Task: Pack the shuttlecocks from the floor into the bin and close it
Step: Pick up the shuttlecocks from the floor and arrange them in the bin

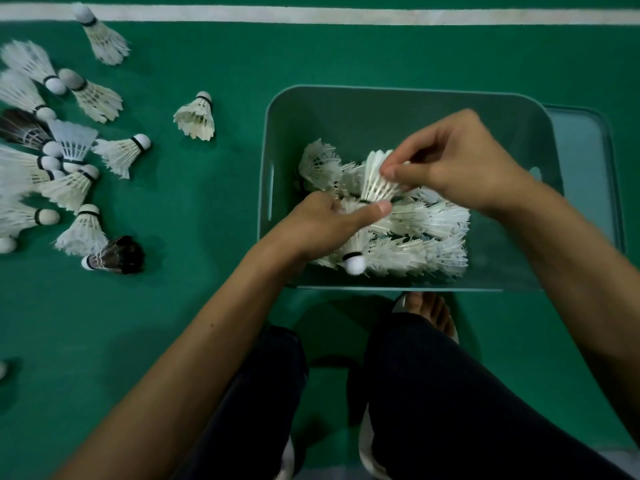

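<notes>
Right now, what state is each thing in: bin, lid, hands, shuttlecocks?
bin, open, part-filled with a pile of shuttlecocks
lid, off, lying flat beside the bin
right hand, pinching a white shuttlecock by its feathers over the bin
left hand, inside the bin, thumb straight, fingers hidden
loose shuttlecocks, lying on the floor, unpacked

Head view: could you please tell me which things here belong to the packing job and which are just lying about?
Job:
bin
lid, flat at the bin's right
held shuttlecock, pinched by right hand; left hand just below
packed shuttlecocks
floor shuttlecocks

Not the job:
white court line
foot
</notes>
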